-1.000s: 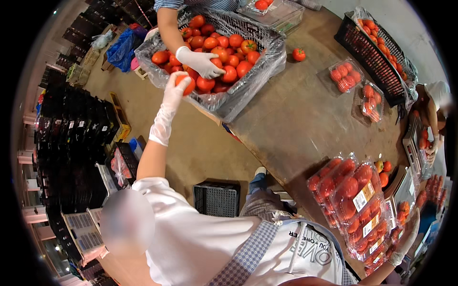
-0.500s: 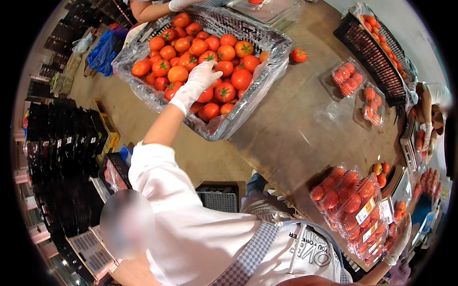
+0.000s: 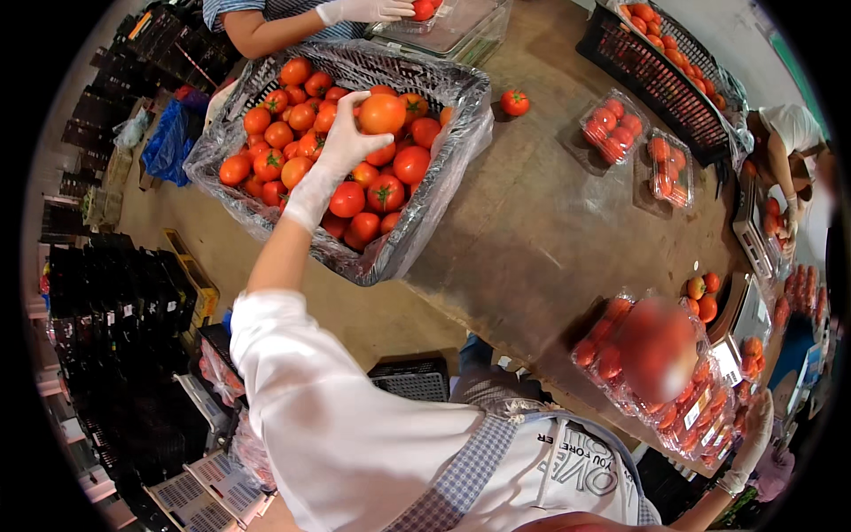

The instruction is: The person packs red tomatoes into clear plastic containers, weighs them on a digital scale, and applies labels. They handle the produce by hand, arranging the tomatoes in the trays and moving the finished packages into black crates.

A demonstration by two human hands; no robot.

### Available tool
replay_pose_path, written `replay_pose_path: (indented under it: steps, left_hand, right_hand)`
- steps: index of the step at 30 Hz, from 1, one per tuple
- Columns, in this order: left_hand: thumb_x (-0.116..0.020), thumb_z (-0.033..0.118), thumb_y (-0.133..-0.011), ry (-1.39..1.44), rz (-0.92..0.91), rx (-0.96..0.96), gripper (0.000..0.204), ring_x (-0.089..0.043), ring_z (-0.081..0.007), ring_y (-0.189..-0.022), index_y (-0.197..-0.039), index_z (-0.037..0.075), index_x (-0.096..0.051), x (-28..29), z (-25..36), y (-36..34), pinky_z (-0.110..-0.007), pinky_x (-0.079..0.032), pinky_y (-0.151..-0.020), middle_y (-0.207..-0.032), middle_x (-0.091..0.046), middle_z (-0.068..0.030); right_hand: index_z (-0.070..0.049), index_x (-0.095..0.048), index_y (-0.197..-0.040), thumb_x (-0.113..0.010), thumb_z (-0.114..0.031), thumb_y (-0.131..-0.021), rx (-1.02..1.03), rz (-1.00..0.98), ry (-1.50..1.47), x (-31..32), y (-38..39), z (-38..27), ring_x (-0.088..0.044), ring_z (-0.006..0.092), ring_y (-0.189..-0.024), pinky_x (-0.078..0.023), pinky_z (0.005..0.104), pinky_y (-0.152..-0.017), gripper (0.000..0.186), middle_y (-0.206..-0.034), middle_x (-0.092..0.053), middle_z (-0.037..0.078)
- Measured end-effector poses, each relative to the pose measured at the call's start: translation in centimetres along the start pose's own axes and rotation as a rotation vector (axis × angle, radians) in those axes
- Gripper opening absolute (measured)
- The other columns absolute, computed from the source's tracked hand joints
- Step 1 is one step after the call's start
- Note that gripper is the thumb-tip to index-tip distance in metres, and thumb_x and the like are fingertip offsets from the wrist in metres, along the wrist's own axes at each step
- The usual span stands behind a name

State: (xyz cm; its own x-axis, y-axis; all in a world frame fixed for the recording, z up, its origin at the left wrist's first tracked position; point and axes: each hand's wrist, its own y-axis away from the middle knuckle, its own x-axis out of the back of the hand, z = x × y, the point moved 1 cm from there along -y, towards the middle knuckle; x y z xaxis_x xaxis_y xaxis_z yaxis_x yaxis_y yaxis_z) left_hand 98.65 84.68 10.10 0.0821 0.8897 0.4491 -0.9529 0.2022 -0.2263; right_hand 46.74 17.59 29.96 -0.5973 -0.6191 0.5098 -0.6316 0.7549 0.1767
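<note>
Left hand, white-gloved — thumb and fingers clamped on one orange-red tomato, upper left of the frame, over the loose heap in a plastic-lined black crate. Right hand, gloved, lower right, near stacked clear packs of tomatoes — grip cannot be told. Brown table: two clear clamshells of tomatoes, upper right.
</note>
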Motion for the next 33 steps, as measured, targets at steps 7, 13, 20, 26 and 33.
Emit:
replay_pose_path:
  steps: [7, 13, 20, 26, 33]
  left_hand:
    - [-0.077, -0.002, -0.061, 0.603, -0.107, -0.243, 0.095, -0.042, -0.0215, -0.121, -0.138, 0.014, -0.024, -7.6, 19.6, 13.3, -0.039, -0.039, -0.1, -0.13, -0.036, -0.0082]
    - [-0.08, 0.038, -0.065, 1.321, -0.543, 0.168, 0.098, -0.062, -0.032, -0.086, -0.139, 0.012, -0.02, -16.5, 27.6, 20.9, -0.046, -0.053, -0.078, -0.123, -0.045, -0.0218]
    - [-0.077, 0.035, -0.065, 0.98, -0.543, -0.08, 0.096, -0.059, -0.0259, -0.097, -0.138, 0.002, -0.024, -25.1, 35.5, 29.2, -0.042, -0.049, -0.083, -0.121, -0.048, -0.0157]
    - [-0.077, 0.032, -0.066, 0.568, -0.282, 0.096, 0.085, -0.052, -0.0192, -0.107, -0.133, 0.002, -0.036, -22.5, 32.3, 27.1, -0.032, -0.041, -0.094, -0.12, -0.05, -0.0101]
    - [-0.079, 0.018, -0.064, -0.141, 0.154, 0.24, 0.069, -0.058, -0.0218, -0.099, -0.122, -0.001, -0.048, -0.2, 11.0, 14.9, -0.031, -0.046, -0.088, -0.109, -0.059, -0.0143]
  right_hand:
    - [0.0, -0.043, -0.133, -0.04, -0.03, -0.097, 0.245, -0.089, -0.107, -4.7, 3.1, -3.7, -0.04, 0.0171, -0.126, -0.031, 0.0319, -0.104, 0.046, -0.135, -0.045, 0.009]
    - [0.007, -0.046, -0.126, -0.049, -0.031, -0.093, 0.442, -0.317, -0.147, -5.5, 7.1, -4.5, -0.052, 0.0205, -0.106, -0.036, 0.0339, -0.097, 0.051, -0.111, -0.056, 0.012]
    - [0.006, -0.051, -0.121, -0.064, -0.045, -0.081, 0.225, -0.774, -0.318, -4.0, 14.1, 0.7, -0.054, 0.0196, -0.104, -0.043, 0.033, -0.088, 0.066, -0.107, -0.06, 0.01]
    - [0.005, -0.056, -0.111, -0.06, -0.048, -0.083, 0.156, -0.555, -0.341, 2.0, 15.2, 6.7, -0.056, 0.0213, -0.1, -0.042, 0.0336, -0.088, 0.06, -0.103, -0.061, 0.012]
    - [-0.006, -0.044, -0.071, -0.041, -0.033, -0.097, 0.394, -0.311, -0.485, 4.2, 9.1, 8.2, -0.046, 0.0175, -0.079, -0.035, 0.031, -0.084, 0.037, -0.086, -0.052, 0.011]
